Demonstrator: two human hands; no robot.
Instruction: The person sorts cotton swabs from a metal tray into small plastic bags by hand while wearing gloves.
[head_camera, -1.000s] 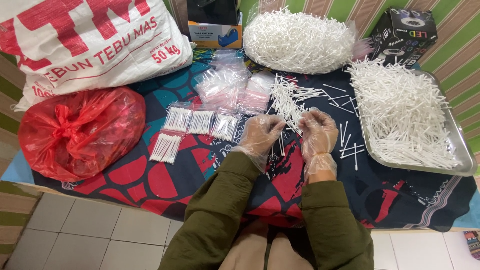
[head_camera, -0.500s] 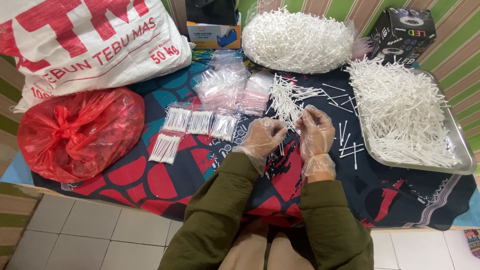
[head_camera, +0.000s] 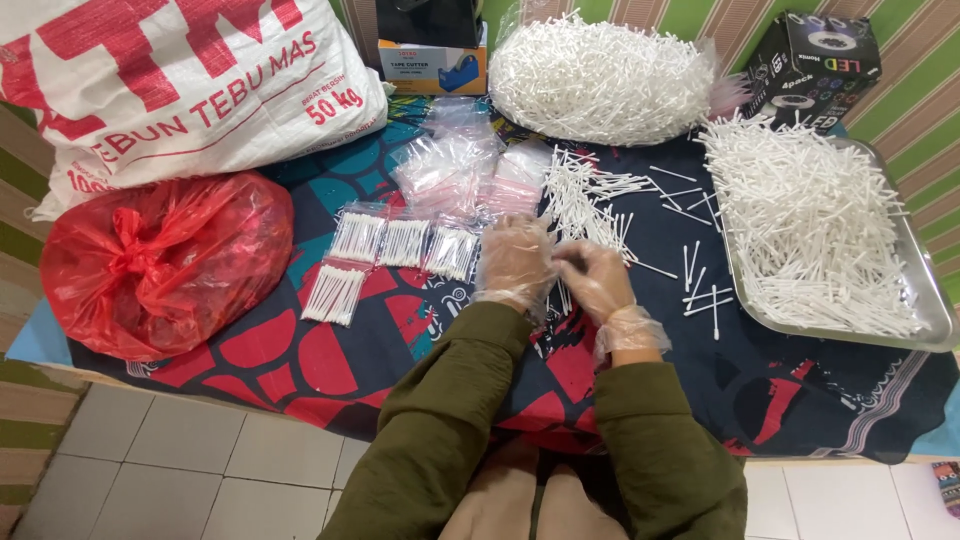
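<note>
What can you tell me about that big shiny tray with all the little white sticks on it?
The shiny silver metal tray is a shallow rectangle with a raised rim and rounded corners. It lies flat on the dark patterned cloth at the table's right side, its near corner close to the cloth's edge. A loose heap of thin white cotton-tipped sticks covers nearly all of it, pointing every way. A dark cardboard box stands just behind it. Neither hand touches it.

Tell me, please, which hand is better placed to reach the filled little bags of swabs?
Probably the left hand: it sits right beside the filled bags, while the right hand lies farther off, toward the loose swabs.
</note>
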